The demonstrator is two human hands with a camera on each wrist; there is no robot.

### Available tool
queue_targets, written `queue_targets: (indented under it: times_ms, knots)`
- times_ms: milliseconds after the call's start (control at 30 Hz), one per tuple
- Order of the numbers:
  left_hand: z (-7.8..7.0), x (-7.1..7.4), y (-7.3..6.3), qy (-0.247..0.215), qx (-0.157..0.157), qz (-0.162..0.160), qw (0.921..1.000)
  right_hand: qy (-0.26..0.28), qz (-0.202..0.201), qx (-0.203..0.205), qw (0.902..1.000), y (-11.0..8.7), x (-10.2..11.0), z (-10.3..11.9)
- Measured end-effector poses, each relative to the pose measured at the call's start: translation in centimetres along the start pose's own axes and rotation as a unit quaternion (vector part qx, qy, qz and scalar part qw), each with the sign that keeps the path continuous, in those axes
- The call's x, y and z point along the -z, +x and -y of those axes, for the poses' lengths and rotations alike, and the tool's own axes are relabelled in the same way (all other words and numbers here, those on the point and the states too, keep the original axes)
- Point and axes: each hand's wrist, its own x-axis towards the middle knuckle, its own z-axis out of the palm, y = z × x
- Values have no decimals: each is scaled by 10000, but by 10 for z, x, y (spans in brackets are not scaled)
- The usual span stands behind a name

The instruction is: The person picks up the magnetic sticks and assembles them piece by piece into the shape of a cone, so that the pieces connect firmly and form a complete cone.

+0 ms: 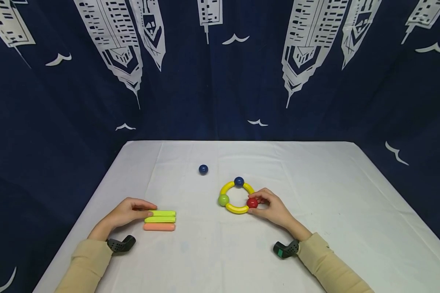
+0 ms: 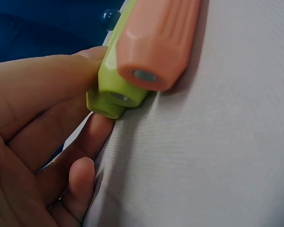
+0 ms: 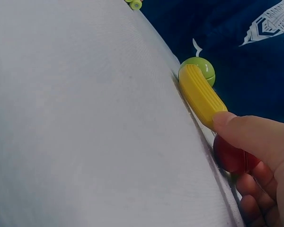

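Observation:
On the left, my left hand (image 1: 126,213) pinches two yellow-green rods (image 1: 160,219) lying side by side, thumb and fingers at their left ends. Against them on the near side lies a salmon-pink rod (image 1: 159,227); its grey end disc shows in the left wrist view. Right of centre, curved yellow pieces (image 1: 236,209) and balls form a ring flat on the table: a blue ball (image 1: 239,182) at the back, a green ball (image 1: 223,200) at left, a red ball (image 1: 252,202) at right. My right hand (image 1: 275,211) grips the ring around the red ball, thumb on the front yellow piece (image 3: 201,97).
A loose dark blue ball (image 1: 203,169) sits behind and left of the ring. White cloth covers the table (image 1: 198,260); a dark blue curtain (image 1: 212,89) with white building prints hangs at its back edge. A dark wrist camera (image 1: 122,244) sits on my left wrist.

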Motion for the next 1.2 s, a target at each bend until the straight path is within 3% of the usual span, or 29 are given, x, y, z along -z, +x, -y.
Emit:
queue_targets:
  times_ms: [300, 433, 533, 600, 667, 733, 833, 900, 933, 967, 1000, 1067, 1200]
  knots:
    - [0, -3, 2, -33, 109, -361, 9993, 73, -7, -53, 10000, 1, 0, -9]
    - [-3, -5, 4, -138, 368, -662, 9970, 22, 6, -68, 10000, 1, 0, -8]
    - [-7, -7, 8, -564, 638, -895, 9923, 28, 10, -73, 10000, 1, 0, -9]
    - [-11, -8, 12, -1206, 696, -1060, 9846, 33, 21, -77, 10000, 1, 0, -9]
    - [-16, -9, 16, -2112, 596, -1095, 9695, 54, 22, -70, 10000, 1, 0, -8]
    - [-24, -10, 20, -3154, 385, -930, 9436, 66, 25, -62, 10000, 1, 0, -8]
    - [-39, -13, 25, -4725, 119, -371, 8804, 59, 3, -50, 10000, 1, 1, -8]
    - [-50, -18, 28, -5428, -23, 20, 8399, 23, -1, -51, 10000, 1, 0, -9]
    - [-55, -21, 30, -5654, -84, 175, 8246, 7, -4, -59, 10000, 1, 0, -9]
    - [-61, -25, 33, -5796, -128, 291, 8142, -5, -3, -58, 10000, 1, 0, -9]
    - [-66, -29, 35, -5840, -186, 374, 8107, -1, -6, -83, 10000, 1, 0, -9]
    - [-77, -38, 41, -5756, -248, 427, 8162, -11, 6, -77, 10000, 1, 0, -10]
    - [-97, -56, 58, -5263, -275, 371, 8491, 21, 4, -60, 10000, 1, -1, -9]
